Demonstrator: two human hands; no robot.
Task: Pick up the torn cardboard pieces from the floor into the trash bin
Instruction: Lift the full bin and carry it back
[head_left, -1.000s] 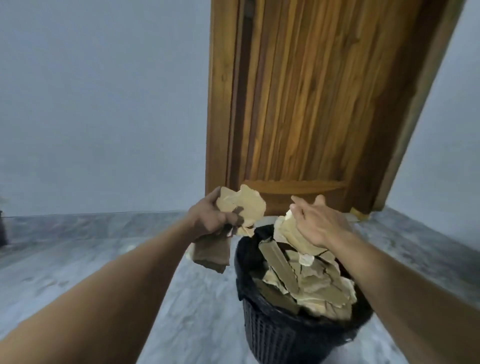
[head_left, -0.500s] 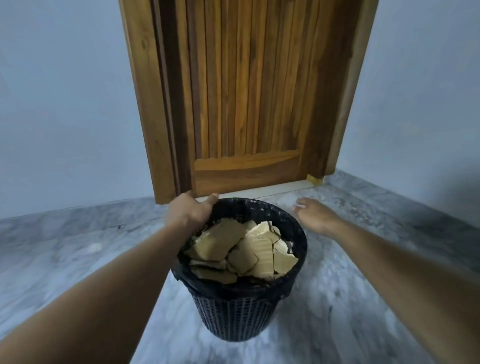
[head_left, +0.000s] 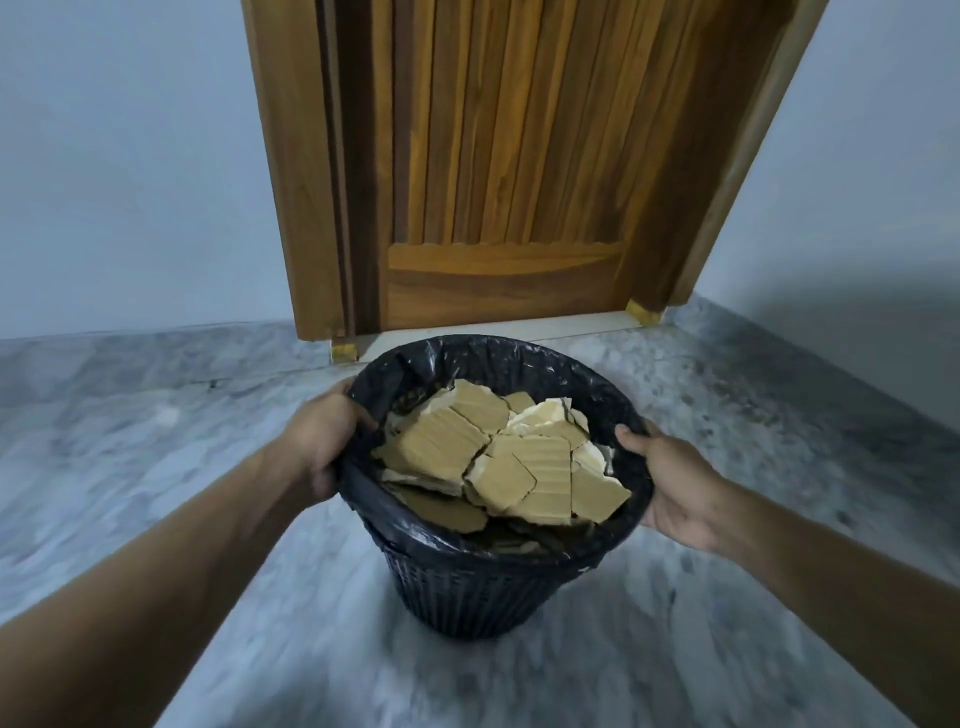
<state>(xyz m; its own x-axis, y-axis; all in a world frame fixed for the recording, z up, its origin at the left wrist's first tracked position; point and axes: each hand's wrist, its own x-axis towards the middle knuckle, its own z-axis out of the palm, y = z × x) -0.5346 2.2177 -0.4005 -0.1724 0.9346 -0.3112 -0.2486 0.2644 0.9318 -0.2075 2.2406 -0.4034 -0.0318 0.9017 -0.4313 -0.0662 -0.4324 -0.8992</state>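
Trash bin (head_left: 467, 597) at frame centre between both hands: left hand (head_left: 319, 441) and right hand (head_left: 675, 491) clasp opposite rim edges; cardboard pieces (head_left: 498, 457) inside.

Cardboard pieces (head_left: 498, 457) in trash bin (head_left: 467, 597); door (head_left: 498, 182) behind.

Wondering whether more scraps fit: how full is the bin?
Nearly full: the torn cardboard pieces pile up close to the rim of the trash bin.
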